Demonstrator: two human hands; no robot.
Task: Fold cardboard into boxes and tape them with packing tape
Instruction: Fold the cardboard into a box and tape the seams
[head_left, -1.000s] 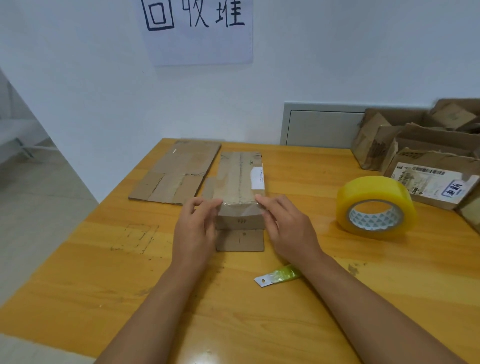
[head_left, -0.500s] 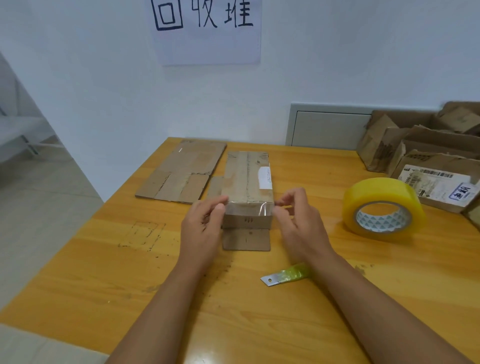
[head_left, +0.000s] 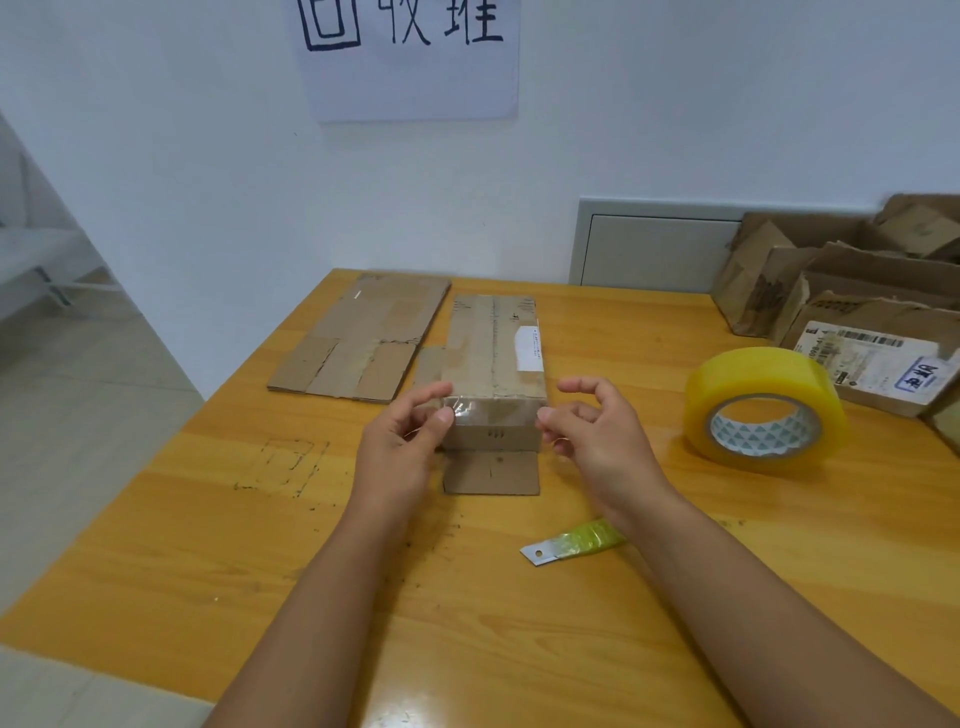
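A small brown cardboard box lies at the middle of the wooden table, long side pointing away from me. A strip of clear tape wraps its near top edge, and one flap lies flat on the table in front. My left hand is at the box's near left corner, thumb tip on the tape end. My right hand is at the near right corner, thumb touching it, the other fingers raised and apart. A yellow roll of packing tape sits to the right.
A flattened sheet of cardboard lies left of the box. A small cutter blade with a green handle rests under my right wrist. Worn cardboard boxes are piled at the far right. The table's left edge drops to the floor.
Both hands were pressed flat against the box's near end. They have drawn back and opened, so only thumbs and fingertips remain at the taped corners. The box has not moved.
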